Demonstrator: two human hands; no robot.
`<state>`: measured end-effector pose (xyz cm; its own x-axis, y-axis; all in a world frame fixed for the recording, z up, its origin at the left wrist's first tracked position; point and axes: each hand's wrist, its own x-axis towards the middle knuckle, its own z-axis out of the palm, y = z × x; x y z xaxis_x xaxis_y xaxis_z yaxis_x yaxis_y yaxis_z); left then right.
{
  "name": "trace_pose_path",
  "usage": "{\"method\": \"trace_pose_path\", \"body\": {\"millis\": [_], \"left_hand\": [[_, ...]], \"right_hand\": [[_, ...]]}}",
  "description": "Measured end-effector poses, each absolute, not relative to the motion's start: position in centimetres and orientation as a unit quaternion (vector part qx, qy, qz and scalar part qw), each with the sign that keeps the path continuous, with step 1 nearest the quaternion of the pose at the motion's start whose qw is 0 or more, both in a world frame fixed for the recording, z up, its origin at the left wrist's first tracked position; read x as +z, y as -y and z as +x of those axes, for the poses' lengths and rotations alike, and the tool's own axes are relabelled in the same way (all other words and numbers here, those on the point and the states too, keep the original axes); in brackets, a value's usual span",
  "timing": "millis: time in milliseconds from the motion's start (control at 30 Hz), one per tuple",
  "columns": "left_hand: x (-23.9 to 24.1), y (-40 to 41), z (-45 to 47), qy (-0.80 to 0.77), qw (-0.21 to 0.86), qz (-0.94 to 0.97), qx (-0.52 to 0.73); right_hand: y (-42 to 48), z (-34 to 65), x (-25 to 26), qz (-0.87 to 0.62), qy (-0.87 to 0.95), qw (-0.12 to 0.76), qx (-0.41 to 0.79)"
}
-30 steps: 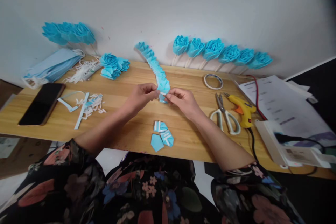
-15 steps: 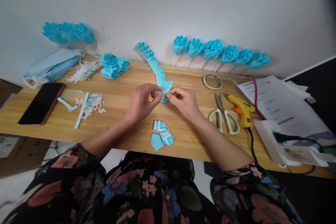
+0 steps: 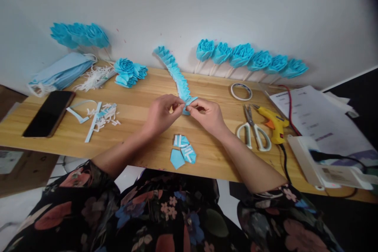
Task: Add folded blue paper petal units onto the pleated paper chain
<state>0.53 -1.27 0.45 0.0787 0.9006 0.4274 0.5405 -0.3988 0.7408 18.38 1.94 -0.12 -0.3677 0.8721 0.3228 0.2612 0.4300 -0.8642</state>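
A long chain of folded blue paper pieces (image 3: 175, 73) runs from the wall toward me across the wooden table (image 3: 132, 126). My left hand (image 3: 162, 113) and my right hand (image 3: 206, 114) meet at its near end, each pinching the last blue piece with fingertips closed. Three loose folded blue pieces (image 3: 183, 152) with white strips lie on the table just in front of my hands.
Scissors (image 3: 253, 130), a yellow glue gun (image 3: 272, 123) and a tape roll (image 3: 241, 91) lie to the right, papers (image 3: 313, 118) beyond them. Blue paper roses (image 3: 251, 57) lean on the wall. A phone (image 3: 49, 113), paper scraps (image 3: 99, 115) and face masks (image 3: 60, 73) are on the left.
My hands stay at the chain's near end; the fingers have shifted slightly on the last piece, and the view has moved a little.
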Motion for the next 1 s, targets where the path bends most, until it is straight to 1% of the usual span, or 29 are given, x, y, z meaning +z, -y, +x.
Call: {"method": "trace_pose_path", "body": {"millis": [300, 467, 500, 600, 667, 833, 933, 1000], "left_hand": [[1.4, 1.3, 0.4, -0.508, 0.396, 0.615, 0.456], [0.9, 0.7, -0.1, -0.506, 0.421, 0.53, 0.534], [0.7, 0.5, -0.2, -0.507, 0.44, 0.511, 0.536], [0.5, 0.3, -0.4, -0.482, 0.541, 0.476, 0.498], [0.4, 0.2, -0.5, -0.46, 0.579, 0.477, 0.474], [0.3, 0.3, -0.6, -0.459, 0.556, 0.52, 0.457], [0.4, 0.4, -0.5, -0.468, 0.537, 0.532, 0.458], [0.5, 0.5, -0.2, -0.471, 0.525, 0.543, 0.456]], "right_hand": [[-2.1, 18.4, -0.2, -0.407, 0.722, 0.399, 0.391], [-2.2, 18.7, 0.1, -0.398, 0.691, 0.398, 0.454], [-2.3, 18.7, 0.0, -0.396, 0.684, 0.398, 0.466], [-2.3, 18.7, -0.1, -0.389, 0.676, 0.391, 0.489], [-2.4, 18.7, -0.2, -0.385, 0.68, 0.381, 0.495], [-2.5, 18.9, -0.5, -0.376, 0.683, 0.367, 0.507], [-2.4, 19.0, -0.6, -0.364, 0.681, 0.346, 0.533], [-2.4, 18.9, -0.6, -0.373, 0.685, 0.335, 0.529]]}}
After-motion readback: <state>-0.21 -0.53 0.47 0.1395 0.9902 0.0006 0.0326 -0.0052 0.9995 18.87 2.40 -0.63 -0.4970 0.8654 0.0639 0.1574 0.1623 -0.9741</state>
